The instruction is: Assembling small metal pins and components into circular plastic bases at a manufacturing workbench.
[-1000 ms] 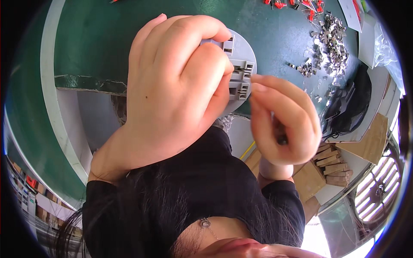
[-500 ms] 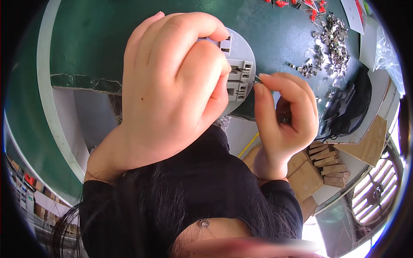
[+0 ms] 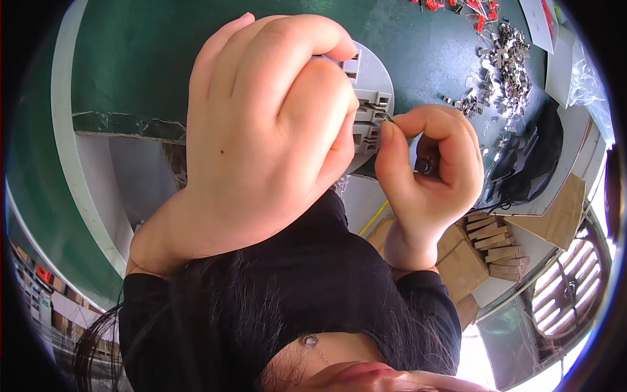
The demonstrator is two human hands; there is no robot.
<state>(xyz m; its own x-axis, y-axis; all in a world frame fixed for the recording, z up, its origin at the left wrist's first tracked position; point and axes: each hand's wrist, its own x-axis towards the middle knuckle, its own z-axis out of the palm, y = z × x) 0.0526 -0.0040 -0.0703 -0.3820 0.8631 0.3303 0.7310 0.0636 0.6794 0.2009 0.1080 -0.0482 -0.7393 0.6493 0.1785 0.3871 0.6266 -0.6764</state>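
My left hand (image 3: 261,134) is closed on a round grey plastic part (image 3: 380,70) with moulded slots and raised blocks. Its curled fingers and back hide most of the part's left side. At the part's right edge, the thumb and forefinger of my right hand (image 3: 439,160) pinch a small, thin metal piece (image 3: 388,117). The piece's tip reaches over the slotted blocks; whether it sits in a slot I cannot tell. Inside the curl of my right hand shows the end of a dark rounded object (image 3: 426,165), its kind not clear.
On the green table (image 3: 144,65) a heap of small shiny metal clips (image 3: 511,68) lies at the far right. Red pieces with thin metal legs (image 3: 480,13) lie beyond it. A black mesh bag (image 3: 539,160) and clear plastic (image 3: 588,78) are at the right, wooden blocks (image 3: 499,245) below.
My right fingertips have moved a little left, bringing the metal piece over the part's slotted blocks. My left hand and the grey part have shifted slightly right.
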